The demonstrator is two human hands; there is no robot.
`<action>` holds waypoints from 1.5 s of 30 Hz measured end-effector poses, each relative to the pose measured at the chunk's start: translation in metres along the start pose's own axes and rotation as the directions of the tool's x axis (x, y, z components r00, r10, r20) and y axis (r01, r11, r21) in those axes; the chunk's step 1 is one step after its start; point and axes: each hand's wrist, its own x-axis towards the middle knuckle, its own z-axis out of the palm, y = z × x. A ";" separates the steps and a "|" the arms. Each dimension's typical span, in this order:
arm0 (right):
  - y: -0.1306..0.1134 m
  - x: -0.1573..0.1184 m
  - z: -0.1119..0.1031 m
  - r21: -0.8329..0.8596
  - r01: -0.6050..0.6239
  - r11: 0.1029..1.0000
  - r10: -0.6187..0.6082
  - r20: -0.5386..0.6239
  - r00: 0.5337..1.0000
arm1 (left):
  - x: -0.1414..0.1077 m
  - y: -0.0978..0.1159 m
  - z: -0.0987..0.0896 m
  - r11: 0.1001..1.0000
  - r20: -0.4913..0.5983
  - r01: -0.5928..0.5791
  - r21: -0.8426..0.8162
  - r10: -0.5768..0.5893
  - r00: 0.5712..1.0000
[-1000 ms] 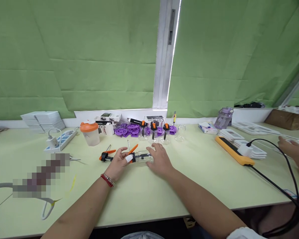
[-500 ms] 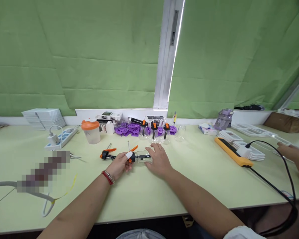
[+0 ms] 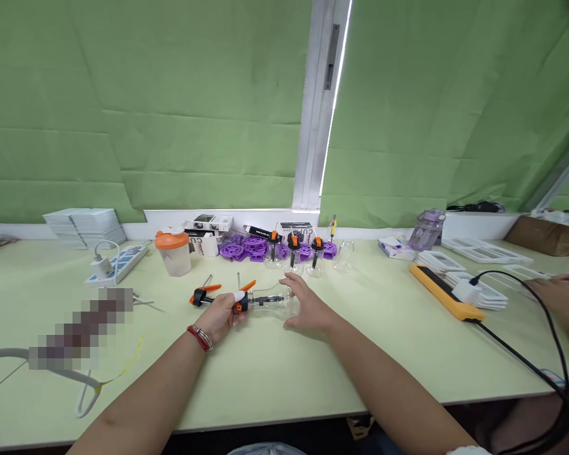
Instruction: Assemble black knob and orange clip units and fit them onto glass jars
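Over the table's middle, my left hand [image 3: 221, 316] grips a black dispenser cap [image 3: 242, 303] with an orange lever pointing up and right. A clear glass bottle [image 3: 273, 310] lies sideways against that cap, its neck toward my left hand. The cap's dark tube shows inside the glass. My right hand [image 3: 311, 309] curves around the bottle's wide base, thumb below and fingers above. Just left of my left hand lies another black cap [image 3: 199, 297] with an orange lever and dark tube. Whether the held cap is fully seated on the neck, I cannot tell.
Several glass bottles with black-orange caps [image 3: 292, 249] stand behind, beside purple plastic parts [image 3: 233, 251]. An uncapped glass [image 3: 345, 256] stands right of them. Left is an orange-lidded cup [image 3: 173, 254]; right, a yellow power strip [image 3: 443, 294]. Another person's hand [image 3: 556, 294] is far right.
The bottle and the cap have shifted slightly left with my left hand. My right hand has slid toward the bottle's base, leaving more of the glass showing.
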 end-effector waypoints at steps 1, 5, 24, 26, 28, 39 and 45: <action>0.005 0.001 -0.001 0.041 0.000 0.999 0.000 -0.003 1.000 | 0.001 0.000 -0.001 1.000 0.002 0.004 0.002 -0.004 1.000; 0.024 0.008 0.000 0.257 0.011 0.966 0.002 -0.051 0.999 | 0.000 0.001 -0.002 1.000 -0.001 0.009 0.014 -0.009 1.000; 0.021 0.011 0.005 0.628 -0.289 0.722 0.327 0.059 0.943 | -0.006 0.004 0.006 0.999 0.067 -0.024 0.031 0.022 0.997; 0.021 0.008 -0.002 0.683 -0.296 0.668 0.268 0.150 0.952 | -0.007 0.005 0.006 0.999 0.047 -0.031 0.033 0.029 0.998; 0.020 0.003 -0.010 0.723 -0.290 0.627 0.184 0.224 0.957 | -0.006 0.006 0.005 0.999 0.030 -0.030 0.031 0.029 0.999; 0.027 0.011 0.008 0.699 -0.352 0.622 0.266 0.233 0.935 | -0.004 0.004 0.002 0.998 0.017 -0.042 0.036 0.041 0.999; 0.023 0.010 0.008 0.737 -0.270 0.619 0.248 0.143 0.958 | 0.003 -0.002 -0.003 0.998 0.003 -0.057 0.013 0.057 0.998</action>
